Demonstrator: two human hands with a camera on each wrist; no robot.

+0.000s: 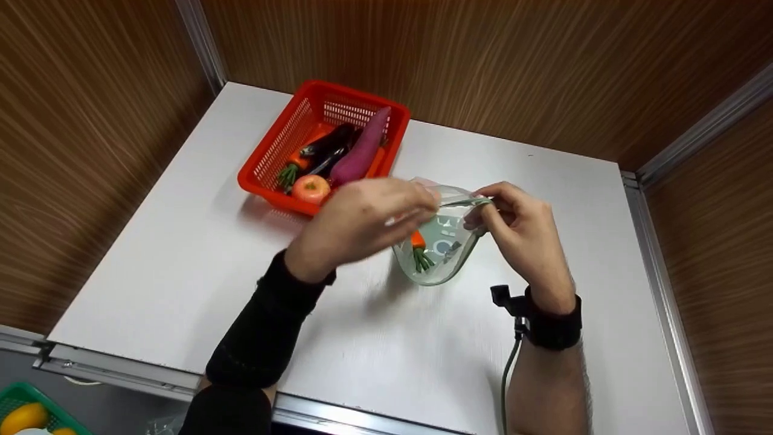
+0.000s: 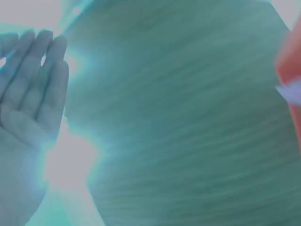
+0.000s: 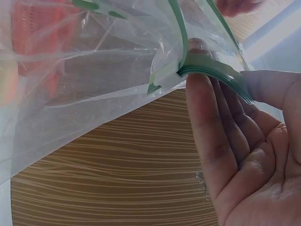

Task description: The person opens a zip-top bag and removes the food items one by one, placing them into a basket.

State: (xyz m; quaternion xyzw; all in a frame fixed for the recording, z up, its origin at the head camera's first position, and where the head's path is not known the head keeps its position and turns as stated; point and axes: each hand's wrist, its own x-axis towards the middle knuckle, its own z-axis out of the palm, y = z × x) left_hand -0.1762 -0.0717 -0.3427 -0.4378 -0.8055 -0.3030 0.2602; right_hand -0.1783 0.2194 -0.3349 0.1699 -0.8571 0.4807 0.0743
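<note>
A clear zip bag [image 1: 450, 232] with a green-edged mouth hangs over the table, mouth upward. Inside it shows a carrot [image 1: 418, 241] with green stalks. My right hand [image 1: 522, 232] pinches the bag's rim at its right side; in the right wrist view the thumb and fingers grip the green zip strip [image 3: 211, 68]. Over the left side of the mouth is my left hand [image 1: 368, 220], partly hiding the bag. The left wrist view shows that hand [image 2: 30, 94] with its fingers straight and side by side, nothing in the palm.
Behind on the left stands a red basket [image 1: 253, 181] with dark eggplants [image 1: 331, 140], a long purple vegetable [image 1: 362, 151], an apple [image 1: 311, 189] and a carrot [image 1: 298, 160]. Wood-grain panels enclose the white table [image 1: 199, 272]. A green basket [image 1: 15, 389] with yellow fruit sits low at the left.
</note>
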